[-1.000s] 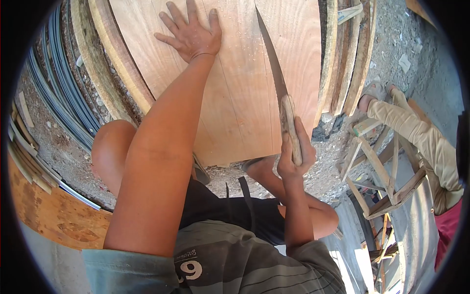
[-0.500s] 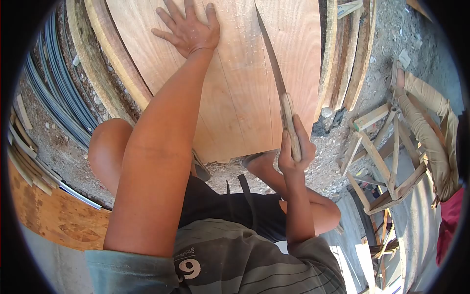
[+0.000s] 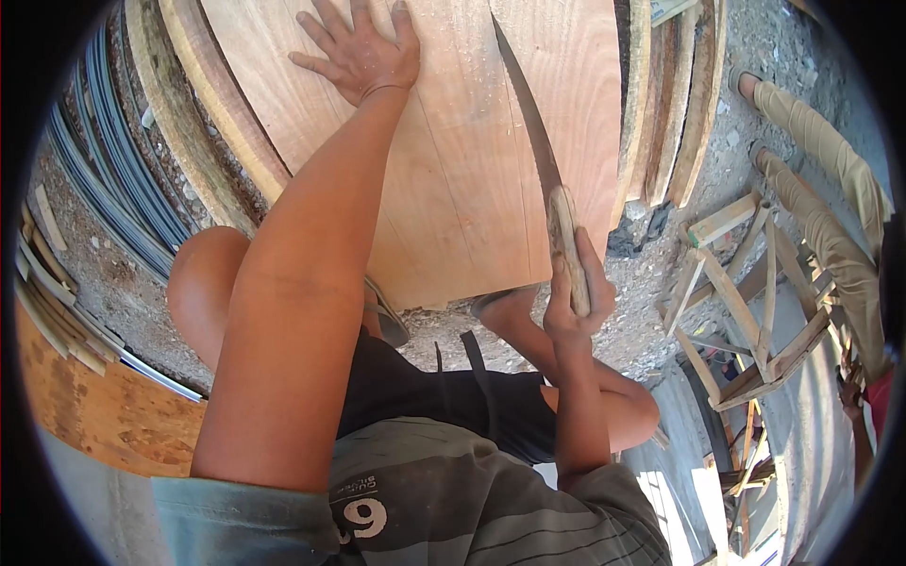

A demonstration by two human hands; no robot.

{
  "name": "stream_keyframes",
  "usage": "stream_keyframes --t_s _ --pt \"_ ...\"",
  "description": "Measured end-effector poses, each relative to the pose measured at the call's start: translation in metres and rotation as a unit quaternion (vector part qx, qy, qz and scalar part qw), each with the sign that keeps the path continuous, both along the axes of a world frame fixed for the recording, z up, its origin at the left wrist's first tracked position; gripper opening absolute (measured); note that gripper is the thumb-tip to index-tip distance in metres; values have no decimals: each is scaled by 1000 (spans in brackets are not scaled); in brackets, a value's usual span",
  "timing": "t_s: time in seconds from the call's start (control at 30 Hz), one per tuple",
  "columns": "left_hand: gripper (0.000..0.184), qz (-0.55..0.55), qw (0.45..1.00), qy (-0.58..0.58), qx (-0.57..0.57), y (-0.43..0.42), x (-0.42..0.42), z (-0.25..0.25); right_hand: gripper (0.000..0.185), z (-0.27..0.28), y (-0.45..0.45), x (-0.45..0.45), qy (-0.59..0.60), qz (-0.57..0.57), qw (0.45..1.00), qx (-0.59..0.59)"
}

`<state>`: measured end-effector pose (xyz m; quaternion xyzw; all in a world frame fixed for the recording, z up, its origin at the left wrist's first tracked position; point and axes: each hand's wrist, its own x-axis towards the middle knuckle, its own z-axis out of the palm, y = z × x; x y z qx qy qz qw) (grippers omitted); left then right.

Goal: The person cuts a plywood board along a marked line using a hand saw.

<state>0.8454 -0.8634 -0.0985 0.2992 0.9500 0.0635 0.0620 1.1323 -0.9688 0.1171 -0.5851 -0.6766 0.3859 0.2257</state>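
A sheet of plywood point(image 3: 444, 198) lies in front of me, with thin lines running along its length and sawdust near the far end. My left hand point(image 3: 366, 55) presses flat on its far left part, fingers spread. My right hand point(image 3: 578, 297) is wrapped round the wooden handle point(image 3: 564, 241) of a handsaw point(image 3: 531, 118). The saw's blade reaches away from me over the right part of the sheet, its narrow tip at the far end. Whether the teeth sit inside a cut is hard to see.
Rough timber boards point(image 3: 203, 123) lie left of the sheet and more planks point(image 3: 675, 113) lie right. Bundled dark rods or pipes point(image 3: 118, 160) are at far left. A wooden trestle-like frame point(image 3: 746, 302) stands at right, beside another person's legs point(image 3: 830, 208).
My right hand and the saw's handle have shifted slightly right and toward me. My left hand stays nearly in place. The other person at right has moved their legs apart.
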Motion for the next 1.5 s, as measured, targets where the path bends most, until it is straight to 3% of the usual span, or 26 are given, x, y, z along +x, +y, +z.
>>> stream_keyframes --t_s 0.07,0.17,0.4,0.47,0.57,0.63,0.73,0.8,0.87,0.97,1.03,1.1,1.13,1.2,1.27,1.33,1.43,1.5 --pt "69 -3 1000 7 -7 -2 3 -3 41 -63 56 -52 28 2 1000 -9" --pt "69 2 1000 -15 7 0 2 3 43 -76 76 -68 53 1 998 -19" --pt "69 -4 1000 -13 -11 -3 4 1 39 58 -48 40 -70 35 995 -60" --pt "69 -6 1000 -14 -9 -2 2 3 39 30 -25 23 -53 26 997 -41" --pt "69 -8 1000 -15 -17 -2 2 5 43 -60 49 -31 -17 32 999 -36" --pt "68 -10 1000 -12 -20 1 1 3 46 -90 59 -47 68 20 997 33" --pt "67 -21 1000 -8 -15 -14 8 -1 44 -44 26 -18 -11 11 999 -34" --pt "66 -10 1000 10 16 -2 0 -6 43 -5 -26 23 -41 22 999 26" --pt "65 -9 1000 10 7 -4 4 -4 42 49 -54 44 -51 14 993 -106" --pt "64 -3 1000 12 -13 -1 3 -5 41 5 -25 25 -19 33 999 -6" --pt "64 -6 1000 18 -8 0 -2 -5 41 -52 29 -16 -15 5 997 -71" --pt "64 -9 1000 14 -8 0 1 -3 41 -86 56 -45 49 28 998 0" --pt "65 -9 1000 12 -12 5 -5 -4 41 -78 54 -40 50 33 998 2" --pt "65 -21 999 -7 -28 -10 7 -1 40 -22 23 -13 3 -40 992 -123" --pt "65 -6 999 18 -28 -3 2 -7 41 12 -35 38 -21 32 999 14" --pt "65 -7 1000 12 -25 -3 3 -4 43 56 -65 55 -16 6 998 -56" --pt "64 -4 1000 14 -18 0 2 -4 42 20 -51 53 -35 19 998 -42" --pt "63 -11 1000 7 -24 -4 1 -5 42 -40 -1 13 5 26 998 -51"
